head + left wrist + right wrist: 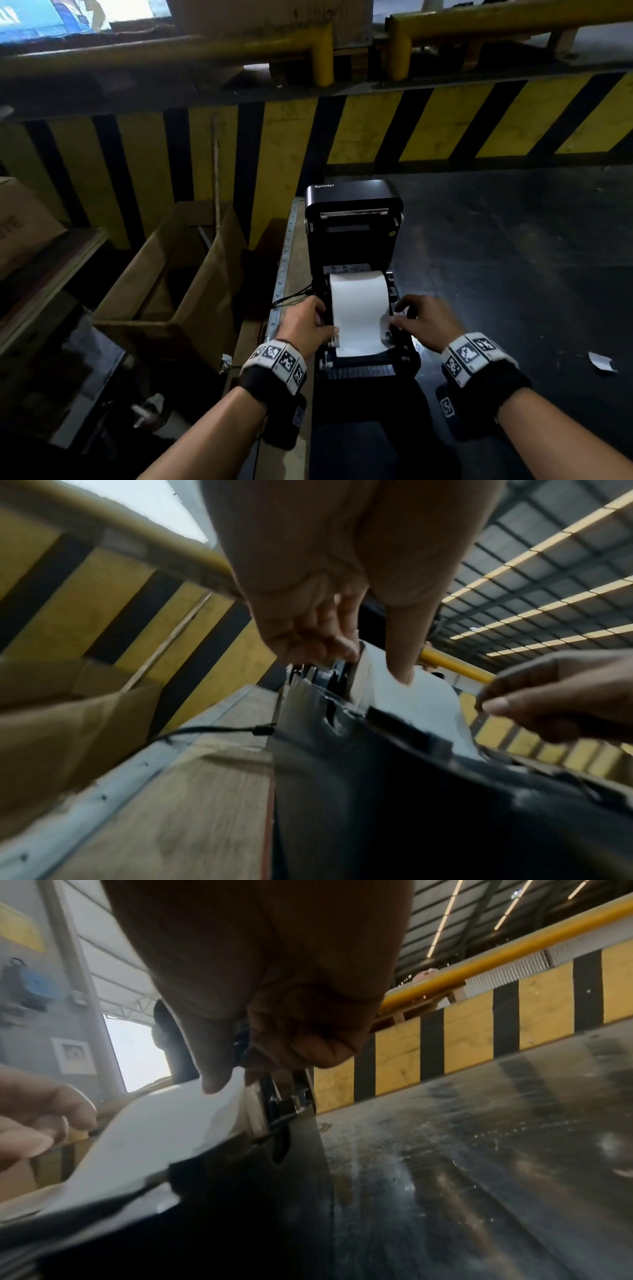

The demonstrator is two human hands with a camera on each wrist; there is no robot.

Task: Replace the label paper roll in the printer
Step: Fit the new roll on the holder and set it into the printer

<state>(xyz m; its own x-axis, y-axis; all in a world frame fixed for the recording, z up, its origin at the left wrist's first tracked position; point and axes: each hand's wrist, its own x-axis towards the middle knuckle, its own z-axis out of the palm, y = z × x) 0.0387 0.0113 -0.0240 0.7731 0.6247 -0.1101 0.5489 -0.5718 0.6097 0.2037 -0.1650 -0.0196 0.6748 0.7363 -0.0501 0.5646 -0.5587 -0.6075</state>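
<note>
A black Xprinter label printer (352,202) stands with its lid tilted up and back. In its bay lies a white label paper roll (358,305), with its loose end drawn forward over the front. My left hand (327,318) is at the paper's left edge, thumb on the sheet, fingers curled down at the side guide. My right hand (397,313) mirrors it on the right edge. The left wrist view shows my left hand (371,660) with its thumb tip on the paper (431,704). In the right wrist view my right hand (253,1072) has its thumb on the paper (164,1131).
The printer sits on a wooden plank with a metal edge strip (291,246); a black cable (291,298) leaves its left side. An open cardboard box (171,274) stands left. A yellow-and-black striped barrier (376,126) rises behind. A paper scrap (601,365) lies on the dark floor right.
</note>
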